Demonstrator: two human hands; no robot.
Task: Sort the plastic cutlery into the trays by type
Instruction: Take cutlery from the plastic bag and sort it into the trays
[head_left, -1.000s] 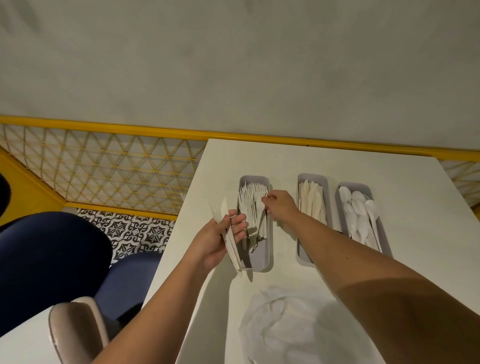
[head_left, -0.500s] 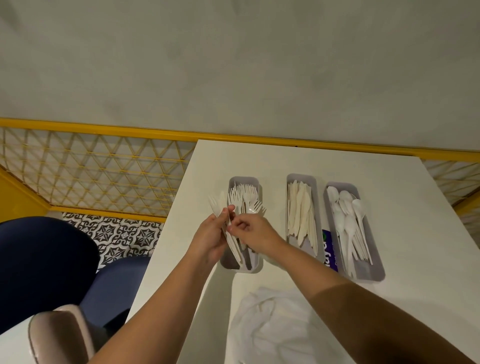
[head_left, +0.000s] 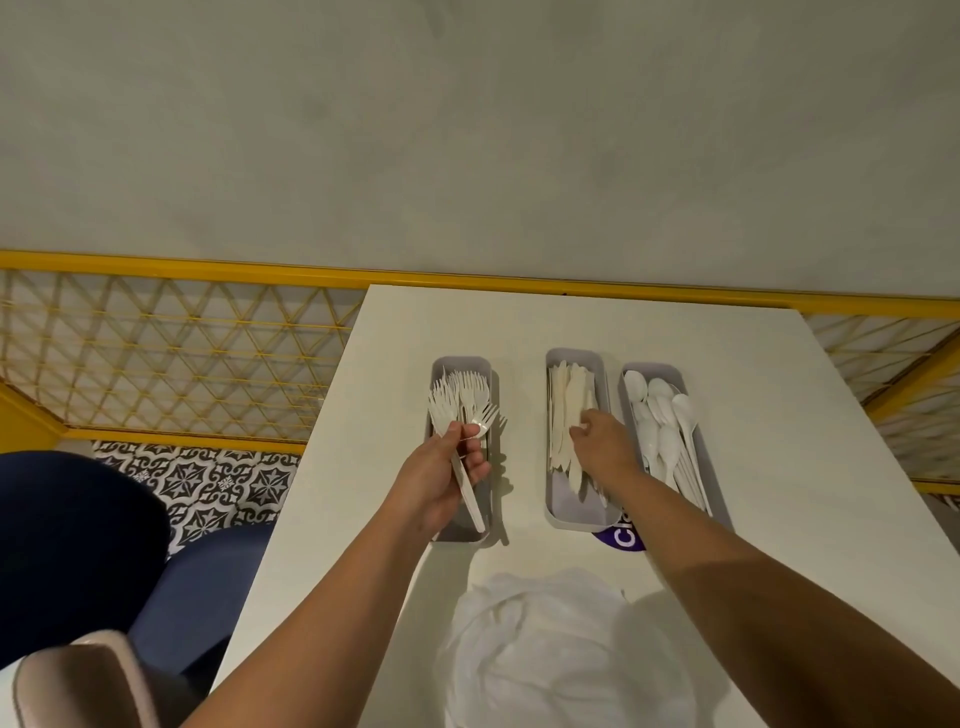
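Three grey trays stand in a row on the white table (head_left: 779, 415). The left tray (head_left: 461, 361) holds forks (head_left: 467, 395), the middle tray (head_left: 571, 512) holds knives (head_left: 563, 405), and the right tray (head_left: 652, 369) holds spoons (head_left: 660, 415). My left hand (head_left: 436, 473) grips a small bundle of white cutlery (head_left: 470, 493) over the near half of the fork tray; a fork head and a spoon bowl show above the fingers. My right hand (head_left: 605, 447) is over the knife tray, its fingertips pinching a white knife (head_left: 575, 431) down among the others.
A crumpled clear plastic bag (head_left: 561, 649) lies on the table near me. A purple label (head_left: 621, 538) peeks out between the middle and right trays. Dark blue chairs (head_left: 78, 545) stand left of the table's edge. A yellow lattice rail (head_left: 182, 358) runs behind.
My right hand took a piece from the bundle in my left hand and moved right to the knife tray. My left hand stayed over the fork tray.
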